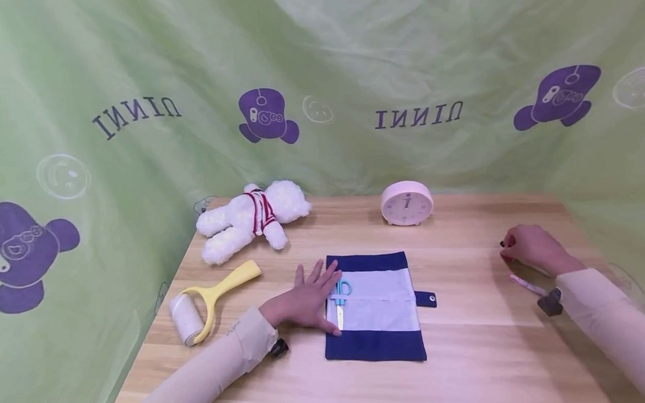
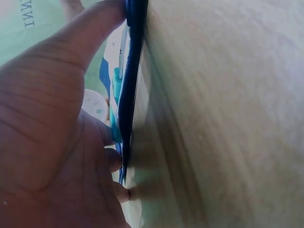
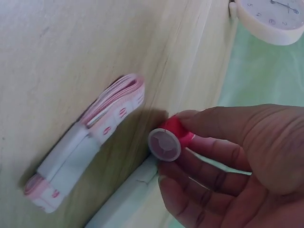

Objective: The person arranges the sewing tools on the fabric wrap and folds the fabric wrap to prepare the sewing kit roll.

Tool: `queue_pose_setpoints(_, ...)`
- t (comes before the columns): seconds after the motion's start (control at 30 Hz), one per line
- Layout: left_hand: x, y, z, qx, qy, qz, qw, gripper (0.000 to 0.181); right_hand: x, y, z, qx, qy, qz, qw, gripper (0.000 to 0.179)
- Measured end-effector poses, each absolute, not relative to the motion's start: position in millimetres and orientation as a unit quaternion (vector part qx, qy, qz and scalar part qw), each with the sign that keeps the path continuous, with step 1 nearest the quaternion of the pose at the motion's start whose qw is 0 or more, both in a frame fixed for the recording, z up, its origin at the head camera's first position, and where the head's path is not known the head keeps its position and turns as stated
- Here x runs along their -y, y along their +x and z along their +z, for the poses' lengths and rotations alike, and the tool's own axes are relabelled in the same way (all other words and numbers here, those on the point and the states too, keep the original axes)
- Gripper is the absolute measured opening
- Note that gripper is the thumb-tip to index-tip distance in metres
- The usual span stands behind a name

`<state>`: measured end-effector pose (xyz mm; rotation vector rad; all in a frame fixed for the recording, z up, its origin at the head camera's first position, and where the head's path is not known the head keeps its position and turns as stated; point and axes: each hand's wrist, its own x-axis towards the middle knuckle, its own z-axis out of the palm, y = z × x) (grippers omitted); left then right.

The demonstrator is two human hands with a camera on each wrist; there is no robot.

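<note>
A navy sewing pouch [image 1: 371, 345] lies unfolded on the table, its pale lining upward and a snap tab [image 1: 426, 299] to the right. Small scissors [image 1: 341, 303] with teal handles sit under the strap across the lining. My left hand [image 1: 307, 299] rests with fingers spread on the pouch's left edge, its thumb [image 2: 102, 23] at the near navy band. Off to the right, my right hand [image 1: 534, 247] pinches a red thread spool [image 3: 175, 135] with a white end between thumb and fingers. A folded pink-and-white measuring tape [image 3: 85, 142] in a white band lies beside that hand.
At the back left lies a white plush bear [image 1: 242, 222] in a striped top. A yellow-handled lint roller [image 1: 212, 298] is left of my left arm. The pink round clock [image 1: 407, 203] stands at the back, before a green curtain [image 1: 345, 161] enclosing the table [image 1: 477, 349].
</note>
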<state>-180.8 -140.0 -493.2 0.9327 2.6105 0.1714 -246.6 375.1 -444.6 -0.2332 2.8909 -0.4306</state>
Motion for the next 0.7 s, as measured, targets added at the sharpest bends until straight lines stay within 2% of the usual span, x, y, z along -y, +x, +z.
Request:
queue_pose_setpoints(0.27,147.5,-185.1,-495.9,-0.927,0.324,0.070,0.176,0.133,-351.4,-263.4,-428.6,-0.984,-0.081,-0.128,0.091,0.017)
queue_pose_setpoints(0.53,142.7,-186.8,-502.2,-0.923,0.332,0.075,0.181,0.133,-311.5,-262.2,-412.9,-0.981,-0.101,-0.139,0.094,0.022)
queue_pose_setpoints(0.7,141.0,-184.5,-501.8,-0.923,0.328,0.079,0.186,0.133,-276.9,-255.5,-412.8,-0.975,-0.118,-0.170,0.083,0.017)
